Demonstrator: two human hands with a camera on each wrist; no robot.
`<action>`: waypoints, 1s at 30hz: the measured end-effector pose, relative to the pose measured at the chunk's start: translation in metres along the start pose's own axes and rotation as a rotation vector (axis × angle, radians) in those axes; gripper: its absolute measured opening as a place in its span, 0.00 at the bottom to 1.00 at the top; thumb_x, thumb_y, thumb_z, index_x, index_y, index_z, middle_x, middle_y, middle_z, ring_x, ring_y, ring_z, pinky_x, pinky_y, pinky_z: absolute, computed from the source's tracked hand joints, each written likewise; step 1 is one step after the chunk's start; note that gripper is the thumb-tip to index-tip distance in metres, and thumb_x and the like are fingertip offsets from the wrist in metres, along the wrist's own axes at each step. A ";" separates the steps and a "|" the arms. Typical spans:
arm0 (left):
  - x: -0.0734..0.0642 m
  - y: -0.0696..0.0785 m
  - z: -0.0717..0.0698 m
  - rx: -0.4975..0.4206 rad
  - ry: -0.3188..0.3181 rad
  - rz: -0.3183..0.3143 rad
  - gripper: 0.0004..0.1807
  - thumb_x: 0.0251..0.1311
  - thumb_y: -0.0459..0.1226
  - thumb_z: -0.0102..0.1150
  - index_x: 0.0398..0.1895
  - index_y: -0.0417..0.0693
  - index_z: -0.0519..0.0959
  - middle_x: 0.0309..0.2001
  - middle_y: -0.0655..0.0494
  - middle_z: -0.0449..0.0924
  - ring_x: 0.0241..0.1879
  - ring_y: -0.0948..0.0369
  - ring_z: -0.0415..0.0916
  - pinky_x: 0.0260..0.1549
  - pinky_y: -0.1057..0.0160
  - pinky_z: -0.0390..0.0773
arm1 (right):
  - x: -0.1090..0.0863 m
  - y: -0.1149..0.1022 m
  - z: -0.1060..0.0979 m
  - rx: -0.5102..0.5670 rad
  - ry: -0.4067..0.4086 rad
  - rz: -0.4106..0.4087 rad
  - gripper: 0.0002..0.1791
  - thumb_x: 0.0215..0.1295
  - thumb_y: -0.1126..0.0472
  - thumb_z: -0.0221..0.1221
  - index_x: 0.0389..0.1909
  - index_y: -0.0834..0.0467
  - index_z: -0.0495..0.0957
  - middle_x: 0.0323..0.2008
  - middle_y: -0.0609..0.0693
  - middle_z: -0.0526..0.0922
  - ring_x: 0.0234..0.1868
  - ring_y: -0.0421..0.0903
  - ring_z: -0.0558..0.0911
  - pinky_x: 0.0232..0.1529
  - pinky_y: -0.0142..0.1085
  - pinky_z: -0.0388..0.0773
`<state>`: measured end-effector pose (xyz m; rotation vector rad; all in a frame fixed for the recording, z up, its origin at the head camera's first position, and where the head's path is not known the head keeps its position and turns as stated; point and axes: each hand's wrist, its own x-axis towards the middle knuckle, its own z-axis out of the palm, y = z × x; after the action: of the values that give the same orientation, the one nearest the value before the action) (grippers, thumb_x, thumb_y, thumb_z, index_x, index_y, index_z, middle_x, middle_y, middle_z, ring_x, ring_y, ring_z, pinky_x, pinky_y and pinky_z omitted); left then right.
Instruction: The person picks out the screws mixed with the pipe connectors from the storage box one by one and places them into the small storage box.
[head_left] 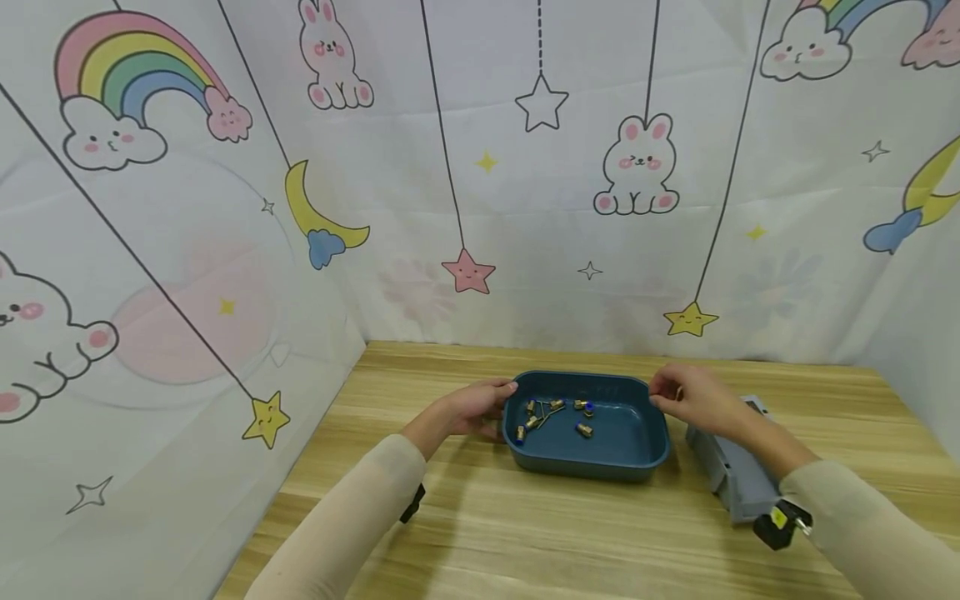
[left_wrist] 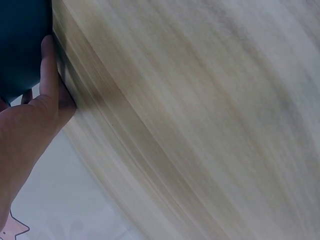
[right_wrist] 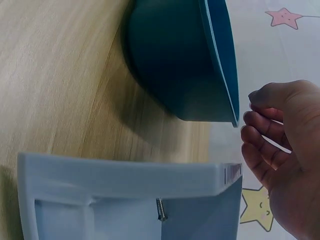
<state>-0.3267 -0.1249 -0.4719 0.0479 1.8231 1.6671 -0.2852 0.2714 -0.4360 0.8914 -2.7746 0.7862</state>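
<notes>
One dark teal-blue, smooth, rectangular plastic tray (head_left: pixel 626 437) with rounded corners and deep walls, placed on a pale wood-grain table (head_left: pixel 570 533). Small brass-coloured fittings (head_left: pixel 584 430), some blue-ended, are scattered inside, mostly leftward, with thin metal pieces (head_left: pixel 551 413) among them. The tray's left end is grasped by the left hand (head_left: pixel 474 408). The right hand (head_left: pixel 693 398) is held near the right rim, fingers loosely curled, nothing seen gripped. A grey plastic bin (head_left: pixel 738 479) is set at right.
</notes>
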 end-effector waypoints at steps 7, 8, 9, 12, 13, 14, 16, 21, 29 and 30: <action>0.000 0.000 0.002 0.007 0.008 -0.002 0.29 0.85 0.48 0.46 0.81 0.48 0.63 0.66 0.45 0.77 0.65 0.48 0.76 0.46 0.43 0.87 | 0.005 -0.003 0.004 0.025 -0.011 -0.013 0.03 0.70 0.67 0.68 0.38 0.57 0.83 0.32 0.40 0.81 0.33 0.36 0.78 0.34 0.35 0.81; -0.001 0.000 0.003 0.010 0.009 -0.001 0.29 0.85 0.48 0.46 0.81 0.48 0.63 0.67 0.45 0.77 0.65 0.48 0.76 0.46 0.43 0.87 | 0.005 -0.004 0.004 0.029 -0.013 -0.013 0.03 0.70 0.67 0.69 0.38 0.57 0.83 0.32 0.41 0.81 0.33 0.36 0.78 0.34 0.35 0.81; 0.000 0.000 0.004 0.015 0.010 0.000 0.28 0.85 0.48 0.47 0.81 0.48 0.63 0.67 0.45 0.77 0.66 0.48 0.75 0.46 0.43 0.87 | 0.006 -0.005 0.005 0.033 -0.017 -0.011 0.03 0.70 0.67 0.69 0.38 0.58 0.83 0.32 0.41 0.81 0.33 0.36 0.79 0.34 0.35 0.81; -0.001 0.001 0.005 0.015 0.013 -0.005 0.28 0.85 0.48 0.47 0.81 0.48 0.64 0.68 0.45 0.76 0.66 0.47 0.75 0.46 0.43 0.87 | 0.008 -0.006 0.006 0.036 -0.026 -0.006 0.03 0.70 0.67 0.69 0.38 0.58 0.84 0.32 0.41 0.81 0.33 0.36 0.79 0.34 0.35 0.81; -0.001 0.001 0.005 0.014 0.014 -0.007 0.28 0.85 0.48 0.47 0.81 0.48 0.64 0.68 0.45 0.76 0.67 0.47 0.75 0.46 0.43 0.87 | 0.008 -0.006 0.007 0.039 -0.028 -0.006 0.03 0.70 0.67 0.69 0.38 0.59 0.84 0.32 0.41 0.81 0.33 0.37 0.79 0.34 0.36 0.81; -0.001 0.001 0.005 0.012 0.015 -0.009 0.28 0.85 0.48 0.47 0.81 0.48 0.64 0.69 0.44 0.76 0.67 0.47 0.74 0.46 0.43 0.87 | 0.009 -0.007 0.007 0.041 -0.031 -0.006 0.02 0.70 0.67 0.68 0.38 0.59 0.84 0.32 0.41 0.81 0.33 0.37 0.79 0.34 0.36 0.81; -0.001 0.001 0.005 0.004 0.015 -0.017 0.28 0.85 0.48 0.47 0.81 0.49 0.64 0.69 0.44 0.75 0.67 0.47 0.74 0.46 0.43 0.87 | 0.010 -0.007 0.008 0.043 -0.033 -0.007 0.02 0.70 0.67 0.68 0.38 0.59 0.84 0.32 0.41 0.81 0.33 0.37 0.79 0.34 0.36 0.81; -0.001 0.001 0.004 0.011 0.010 -0.011 0.28 0.85 0.48 0.46 0.81 0.48 0.63 0.70 0.44 0.75 0.68 0.47 0.73 0.47 0.43 0.87 | 0.012 -0.010 0.011 0.047 -0.031 -0.014 0.02 0.70 0.68 0.68 0.39 0.59 0.84 0.32 0.41 0.81 0.33 0.37 0.79 0.34 0.36 0.81; -0.002 0.001 0.002 0.015 0.010 -0.011 0.28 0.86 0.48 0.46 0.80 0.49 0.64 0.69 0.44 0.75 0.68 0.47 0.74 0.47 0.43 0.87 | 0.018 -0.015 0.017 0.040 -0.019 -0.025 0.04 0.69 0.67 0.69 0.37 0.57 0.84 0.32 0.41 0.81 0.32 0.37 0.78 0.33 0.35 0.80; -0.002 0.001 0.002 0.017 0.009 -0.009 0.28 0.86 0.48 0.46 0.81 0.48 0.64 0.69 0.44 0.75 0.68 0.47 0.74 0.47 0.43 0.87 | 0.019 -0.015 0.018 0.039 -0.017 -0.027 0.04 0.69 0.67 0.69 0.37 0.57 0.84 0.31 0.42 0.81 0.31 0.37 0.78 0.33 0.35 0.80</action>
<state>-0.3248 -0.1237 -0.4697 0.0389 1.8414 1.6482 -0.2916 0.2423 -0.4399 0.9446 -2.7651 0.8354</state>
